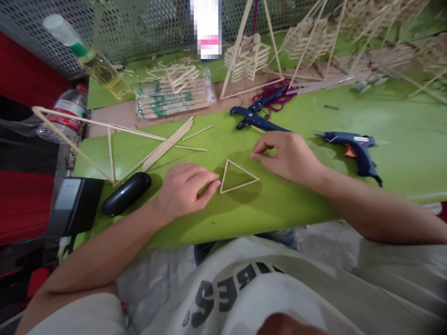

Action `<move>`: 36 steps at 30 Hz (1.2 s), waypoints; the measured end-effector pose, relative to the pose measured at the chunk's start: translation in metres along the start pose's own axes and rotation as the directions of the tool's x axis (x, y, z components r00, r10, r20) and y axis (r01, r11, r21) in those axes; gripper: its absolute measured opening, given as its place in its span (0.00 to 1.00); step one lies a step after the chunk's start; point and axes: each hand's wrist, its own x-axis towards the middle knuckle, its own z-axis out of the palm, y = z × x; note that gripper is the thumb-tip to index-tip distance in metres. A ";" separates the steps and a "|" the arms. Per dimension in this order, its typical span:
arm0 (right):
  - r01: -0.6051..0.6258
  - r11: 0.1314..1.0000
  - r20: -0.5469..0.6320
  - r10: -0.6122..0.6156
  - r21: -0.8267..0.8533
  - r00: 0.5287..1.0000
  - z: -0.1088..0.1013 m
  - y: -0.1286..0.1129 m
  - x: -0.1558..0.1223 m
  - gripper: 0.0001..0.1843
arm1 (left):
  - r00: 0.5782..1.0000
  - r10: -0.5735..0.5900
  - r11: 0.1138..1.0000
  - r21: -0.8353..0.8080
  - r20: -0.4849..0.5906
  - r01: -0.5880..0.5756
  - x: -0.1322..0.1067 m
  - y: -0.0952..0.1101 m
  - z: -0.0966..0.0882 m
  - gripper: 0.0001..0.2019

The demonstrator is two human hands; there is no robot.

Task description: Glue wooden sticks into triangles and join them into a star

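A small triangle of thin wooden sticks [240, 186] is in front of me over the green table. My left hand [186, 188] is beside its left side, thumb and fingertips drawn together; whether they touch the stick I cannot tell. Above the triangle's right corner, my right hand [284, 156] makes a pinch, apart from the sticks. Anything between its fingertips is too small to make out. Dark blue cutting pliers [258, 118] lie just beyond my right hand, and a blue hot glue gun [356, 149] rests to its right.
A larger stick frame [110, 156] and a bundle of sticks [167, 144] lie left, near a black glasses case [126, 194]. Packaged sticks [174, 100], a bottle of yellow liquid [104, 72] and purple cord [270, 95] are behind. Built stick structures [247, 58] stand at the back right.
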 end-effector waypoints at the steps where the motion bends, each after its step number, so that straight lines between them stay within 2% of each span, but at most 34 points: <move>1: 0.000 1.000 0.004 0.000 -0.010 1.000 0.000 -0.001 0.000 0.07 | 1.000 -0.012 1.000 0.000 0.001 0.012 0.000 0.000 0.000 0.02; 3: 0.014 1.000 0.013 -0.014 -0.020 1.000 0.001 -0.004 -0.002 0.09 | 0.999 -0.045 0.999 -0.007 0.008 0.045 0.000 0.000 0.000 0.02; 6: 0.044 0.998 0.034 -0.043 -0.052 0.999 0.003 -0.012 -0.009 0.14 | 0.990 -0.128 0.991 -0.020 0.057 0.130 0.001 0.001 -0.001 0.10; 9: 0.115 0.981 0.102 -0.099 -0.160 0.990 0.003 -0.022 -0.018 0.30 | 0.951 -0.264 0.961 -0.042 0.159 0.274 0.001 0.002 -0.002 0.19; 11: 0.187 0.956 0.158 -0.153 -0.226 0.976 0.003 -0.030 -0.023 0.37 | 0.914 -0.340 0.926 -0.089 0.222 0.366 0.002 0.002 -0.003 0.22; 13: 0.249 0.932 0.204 -0.199 -0.264 0.959 0.004 -0.035 -0.028 0.37 | 0.880 -0.394 0.887 -0.141 0.265 0.439 0.002 0.001 -0.003 0.24; 17: 0.320 0.899 0.262 -0.246 -0.298 0.933 0.009 -0.036 -0.031 0.28 | 0.824 -0.471 0.831 -0.154 0.316 0.534 0.001 -0.002 -0.003 0.24; 19: 0.323 0.897 0.260 -0.249 -0.301 0.933 0.012 -0.034 -0.031 0.24 | 0.812 -0.476 0.825 -0.148 0.339 0.545 0.001 -0.004 -0.003 0.24; 22: 0.315 0.901 0.232 -0.251 -0.298 0.940 0.015 -0.031 -0.031 0.21 | 0.817 -0.461 0.828 -0.163 0.346 0.536 0.000 -0.005 -0.002 0.25; 29: 0.320 0.903 0.245 -0.254 -0.286 0.936 0.016 -0.030 -0.030 0.18 | 0.884 -0.360 0.905 -0.120 0.300 0.409 0.002 -0.005 0.000 0.16; 36: 0.322 0.908 0.238 -0.261 -0.268 0.935 0.016 -0.028 -0.029 0.18 | 0.865 -0.363 0.904 -0.094 0.347 0.417 0.005 -0.005 0.000 0.13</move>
